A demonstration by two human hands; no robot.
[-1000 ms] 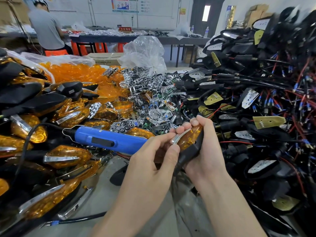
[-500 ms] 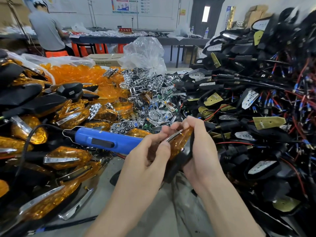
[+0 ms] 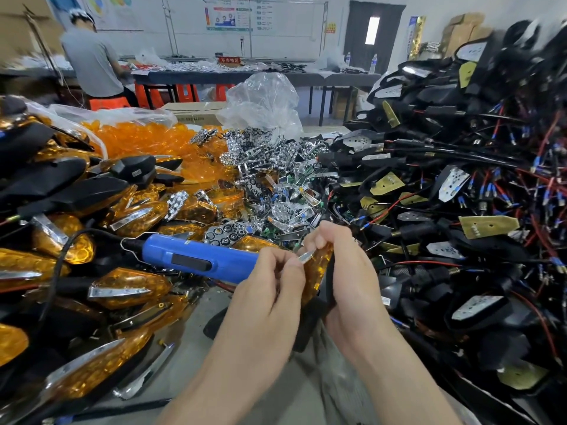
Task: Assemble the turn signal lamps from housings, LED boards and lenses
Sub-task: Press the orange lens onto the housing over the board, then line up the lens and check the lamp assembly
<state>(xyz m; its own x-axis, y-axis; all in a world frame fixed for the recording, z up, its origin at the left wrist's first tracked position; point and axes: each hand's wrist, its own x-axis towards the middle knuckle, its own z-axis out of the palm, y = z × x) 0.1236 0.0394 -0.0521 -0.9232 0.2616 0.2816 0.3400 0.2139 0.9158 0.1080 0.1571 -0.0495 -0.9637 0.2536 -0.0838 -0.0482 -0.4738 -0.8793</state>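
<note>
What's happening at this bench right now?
A person holds one amber lamp in both hands over the bench: the right hand grips its body, and the left hand pinches the chrome strip on its lens. The blue screwdriver lies beside them, untouched. On the left are finished lamps, behind are loose lenses and chrome parts, and on the right are wired housings.

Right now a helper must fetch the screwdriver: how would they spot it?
Start at the heap of amber lamps on the left. At its inner edge, tip hidden behind the left hand, lies the screwdriver: the only bright blue barrel, with a black cable at its tail.
</note>
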